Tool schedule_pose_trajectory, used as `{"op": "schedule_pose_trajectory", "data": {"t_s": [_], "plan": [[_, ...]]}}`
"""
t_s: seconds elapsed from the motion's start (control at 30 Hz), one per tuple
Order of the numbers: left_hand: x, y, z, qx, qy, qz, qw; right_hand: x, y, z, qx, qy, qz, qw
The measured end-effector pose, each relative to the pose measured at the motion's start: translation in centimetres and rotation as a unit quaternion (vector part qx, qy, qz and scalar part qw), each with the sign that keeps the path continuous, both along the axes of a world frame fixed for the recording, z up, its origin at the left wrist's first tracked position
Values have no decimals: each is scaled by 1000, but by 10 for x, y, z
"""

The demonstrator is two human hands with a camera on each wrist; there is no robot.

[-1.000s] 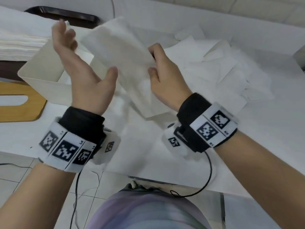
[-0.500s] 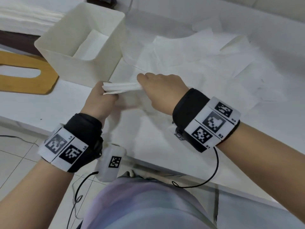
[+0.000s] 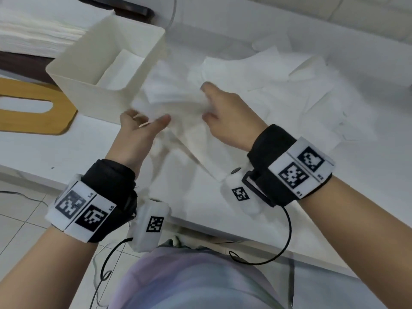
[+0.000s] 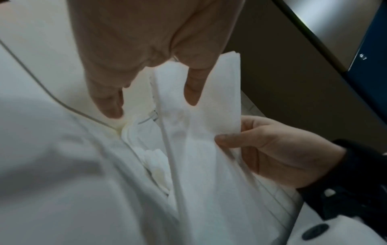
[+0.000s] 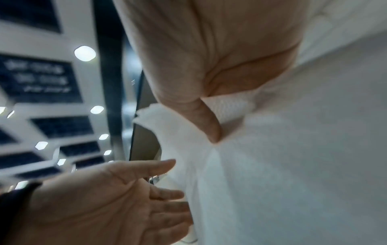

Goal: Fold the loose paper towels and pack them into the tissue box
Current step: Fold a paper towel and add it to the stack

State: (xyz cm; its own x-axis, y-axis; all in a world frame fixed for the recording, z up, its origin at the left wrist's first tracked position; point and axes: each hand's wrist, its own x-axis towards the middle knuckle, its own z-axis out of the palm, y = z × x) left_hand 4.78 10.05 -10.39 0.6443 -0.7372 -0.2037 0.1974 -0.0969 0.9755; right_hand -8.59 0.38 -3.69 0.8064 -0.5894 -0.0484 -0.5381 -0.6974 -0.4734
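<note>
A white paper towel (image 3: 178, 103) hangs blurred between my hands, just right of the open cream tissue box (image 3: 100, 101). My right hand (image 3: 206, 101) pinches it by thumb and fingers; the right wrist view shows the thumb (image 5: 209, 126) pressed into the sheet (image 5: 272, 165). Below and to the left, my left hand (image 3: 151, 120) is palm up with straight fingers, which reach the sheet's edge without gripping it. In the left wrist view the towel (image 4: 209, 116) stands as a folded strip behind my left fingers (image 4: 192, 92). Folded towels (image 3: 120, 68) lie inside the box.
Several loose towels (image 3: 278, 85) are spread over the white table (image 3: 55, 148) to the right. A tall stack of towels (image 3: 33, 30) sits at the back left behind the box. A wooden board (image 3: 33, 117) lies left of the box. The table's near edge runs under my wrists.
Half a second ago both hands gripped the folded towel in front of the box. My left hand has since let go and opened palm up, while the right carried the towel up and right.
</note>
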Motion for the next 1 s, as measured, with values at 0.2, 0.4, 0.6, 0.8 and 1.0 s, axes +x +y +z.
{"op": "schedule_pose_trajectory", "data": {"t_s": [0.2, 0.4, 0.6, 0.8, 1.0], "plan": [[-13, -18, 32, -100, -123, -36, 987, 6, 1, -10, 153, -261, -78, 950], [-22, -30, 29, -135, -264, 9, 955, 15, 9, -20, 226, -335, -89, 910], [-17, -33, 11, -90, -206, 29, 974, 13, 9, -12, 156, -314, -77, 933], [-16, -33, 12, -100, -179, 20, 979, 14, 0, 28, -103, -266, -15, 958], [-14, -29, 16, -97, -116, 23, 988, 17, -10, 37, -109, -179, 9, 978]]}}
